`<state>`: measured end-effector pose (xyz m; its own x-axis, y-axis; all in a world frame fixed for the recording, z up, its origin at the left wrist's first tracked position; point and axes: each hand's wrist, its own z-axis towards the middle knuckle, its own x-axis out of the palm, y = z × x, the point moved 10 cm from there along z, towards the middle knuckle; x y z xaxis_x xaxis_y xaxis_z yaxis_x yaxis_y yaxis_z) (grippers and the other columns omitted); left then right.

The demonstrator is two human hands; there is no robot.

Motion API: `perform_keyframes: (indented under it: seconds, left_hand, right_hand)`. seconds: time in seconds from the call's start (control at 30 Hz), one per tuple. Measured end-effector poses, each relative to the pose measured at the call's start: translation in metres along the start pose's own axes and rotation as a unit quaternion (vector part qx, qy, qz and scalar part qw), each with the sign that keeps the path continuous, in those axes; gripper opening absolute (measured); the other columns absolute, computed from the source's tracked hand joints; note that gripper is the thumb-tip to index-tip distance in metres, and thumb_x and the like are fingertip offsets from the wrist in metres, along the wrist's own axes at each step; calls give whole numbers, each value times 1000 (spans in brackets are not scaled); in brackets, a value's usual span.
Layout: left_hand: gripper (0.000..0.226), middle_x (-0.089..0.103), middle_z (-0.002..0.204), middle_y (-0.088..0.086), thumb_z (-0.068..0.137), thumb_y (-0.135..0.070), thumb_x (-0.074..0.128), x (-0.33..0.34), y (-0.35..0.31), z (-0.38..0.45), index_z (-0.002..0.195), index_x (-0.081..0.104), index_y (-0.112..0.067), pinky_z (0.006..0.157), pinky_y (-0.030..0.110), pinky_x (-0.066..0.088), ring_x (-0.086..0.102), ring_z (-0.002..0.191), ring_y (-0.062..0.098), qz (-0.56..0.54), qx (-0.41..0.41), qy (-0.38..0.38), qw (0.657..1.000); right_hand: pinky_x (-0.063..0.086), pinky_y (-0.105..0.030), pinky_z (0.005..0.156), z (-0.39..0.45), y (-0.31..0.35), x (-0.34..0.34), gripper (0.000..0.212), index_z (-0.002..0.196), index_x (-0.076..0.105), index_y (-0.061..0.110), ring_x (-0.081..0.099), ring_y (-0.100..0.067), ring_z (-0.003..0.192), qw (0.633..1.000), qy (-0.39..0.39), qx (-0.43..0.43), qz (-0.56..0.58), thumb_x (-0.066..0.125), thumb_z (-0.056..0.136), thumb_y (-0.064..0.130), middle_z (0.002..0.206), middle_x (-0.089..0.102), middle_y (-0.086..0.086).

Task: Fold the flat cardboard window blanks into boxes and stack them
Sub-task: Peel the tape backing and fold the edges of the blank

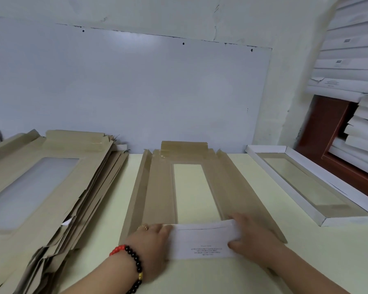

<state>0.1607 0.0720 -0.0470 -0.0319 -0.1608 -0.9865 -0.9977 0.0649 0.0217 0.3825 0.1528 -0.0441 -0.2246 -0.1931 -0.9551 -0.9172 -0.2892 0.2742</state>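
Note:
A brown cardboard window blank (159,187) lies flat, inside up, in the middle of the pale table, its long side flaps slightly raised. Its near end flap (202,240) is turned up toward me, showing a white printed face. My left hand (151,240) grips the flap's left end. My right hand (249,236) grips its right end, thumb on the white face. A thick stack of flat blanks (51,187) lies at the left. One folded white window box (306,187) lies at the right.
The pale table (263,268) meets a white wall panel (136,92) at the back. Stacks of finished white boxes (348,60) pile up at the upper right, above a red-brown wooden frame (327,128).

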Motion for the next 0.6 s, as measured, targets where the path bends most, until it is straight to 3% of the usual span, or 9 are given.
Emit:
perform_keyframes:
  seconds: [0.1, 0.17, 0.2, 0.3, 0.33, 0.43, 0.5, 0.53, 0.6]
  left_hand:
    - [76, 5, 161, 5, 90, -50, 46, 19, -9, -18, 153, 12, -26, 115, 38, 18, 18, 146, 24, 4, 29, 9, 1000]
    - [74, 32, 152, 11, 89, -68, 33, 20, -16, -29, 145, 39, -20, 112, 39, 14, 44, 134, 23, 22, 50, -44, 998]
    - [72, 35, 148, 13, 94, -62, 18, 18, -22, -33, 146, 36, -16, 112, 42, 10, 42, 135, 23, 40, 65, -88, 993]
    - [80, -7, 157, 25, 96, -55, 0, 25, -40, -34, 148, 5, 6, 107, 50, 6, -9, 146, 34, 138, 91, -147, 975]
    - [90, -3, 155, 29, 92, -64, 2, 31, -45, -26, 144, 14, 9, 105, 50, 8, -5, 147, 33, 137, 94, -125, 978]
    - [103, 54, 136, 17, 80, -78, 19, 28, -67, -9, 127, 55, 5, 110, 45, 6, 34, 138, 19, 72, 85, -29, 993]
    - [106, 17, 157, 19, 84, -77, 24, 25, -75, 7, 146, 24, 9, 115, 43, -12, 7, 148, 21, 36, 88, -35, 995]
    - [110, -10, 159, 16, 83, -80, 23, 33, -75, 13, 149, -1, 4, 113, 43, -19, -14, 146, 22, 32, 87, -12, 996]
    - [119, -31, 153, 10, 69, -90, 8, 45, -68, 16, 147, -21, -4, 113, 43, -21, -32, 139, 21, 16, 83, 31, 996]
  right_hand:
    - [37, -34, 99, -4, 11, 5, 63, 146, 18, 28, 39, -24, 130, 996, -19, -29, -86, 41, 88, 37, 157, 10, 3]
    - [16, -39, 115, -5, 19, 16, 66, 151, 6, 27, 8, -26, 146, 990, -13, -49, -132, 32, 91, 30, 160, -12, 3]
    - [4, -40, 117, -5, 25, 22, 66, 153, 2, 26, -8, -25, 148, 986, -5, -65, -152, 28, 92, 26, 160, -18, 2]
    - [-10, -37, 117, -4, 48, 47, 64, 154, -3, 21, -22, -19, 145, 982, 28, -116, -144, 25, 96, 20, 159, -20, 2]
    - [-10, -35, 117, -2, 58, 52, 62, 154, -4, 20, -20, -16, 146, 983, 30, -128, -127, 24, 98, 21, 160, -18, 2]
    - [-9, -30, 117, 4, 91, 57, 56, 155, 3, 21, -12, -8, 147, 983, 0, -164, -78, 22, 102, 23, 161, -8, 6]
    - [-9, -27, 117, 7, 102, 55, 56, 155, 5, 23, -9, -5, 147, 983, -18, -174, -63, 22, 101, 20, 161, -3, 9]
    - [-10, -27, 117, 8, 104, 55, 57, 155, 3, 24, -9, -5, 147, 981, -22, -179, -73, 22, 101, 21, 161, -3, 10]
    - [-10, -32, 117, 9, 99, 56, 56, 155, -1, 24, -12, -7, 146, 976, -16, -185, -112, 19, 103, 29, 161, -8, 10]
